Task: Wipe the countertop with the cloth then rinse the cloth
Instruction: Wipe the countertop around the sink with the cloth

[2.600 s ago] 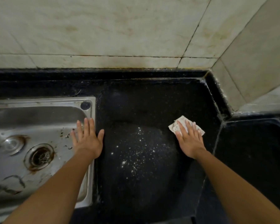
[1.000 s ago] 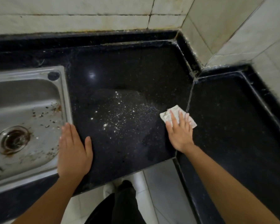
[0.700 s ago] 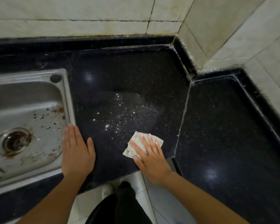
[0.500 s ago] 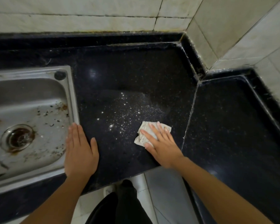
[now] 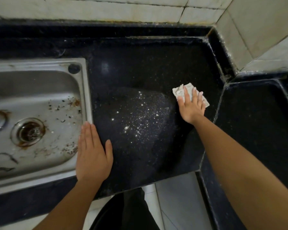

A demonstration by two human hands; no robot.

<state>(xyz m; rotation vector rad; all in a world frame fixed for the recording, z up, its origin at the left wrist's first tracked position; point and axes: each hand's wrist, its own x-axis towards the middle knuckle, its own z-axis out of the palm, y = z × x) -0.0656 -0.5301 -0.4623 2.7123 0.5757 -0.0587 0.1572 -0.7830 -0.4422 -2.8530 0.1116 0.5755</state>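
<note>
The black speckled countertop [image 5: 145, 67] fills the middle of the head view, with a patch of glinting specks at its centre. A small pale crumpled cloth [image 5: 179, 92] lies on its right part, near the seam to the neighbouring slab. My right hand [image 5: 190, 106] lies flat on the cloth, fingers spread, pressing it onto the stone. My left hand [image 5: 92, 155] rests flat, palm down, on the countertop's left edge and the sink's rim, holding nothing.
A steel sink [image 5: 35, 90] with a rusty drain [image 5: 29, 131] and dark crumbs is set in at the left. A second black slab [image 5: 256, 122] joins at the right. Pale tiled walls [image 5: 106, 9] close the back and the right corner. Floor tiles [image 5: 175, 196] show below the front edge.
My right hand slid the cloth from the near middle of the countertop up and to the right, toward the slab seam. My left hand stayed flat by the sink.
</note>
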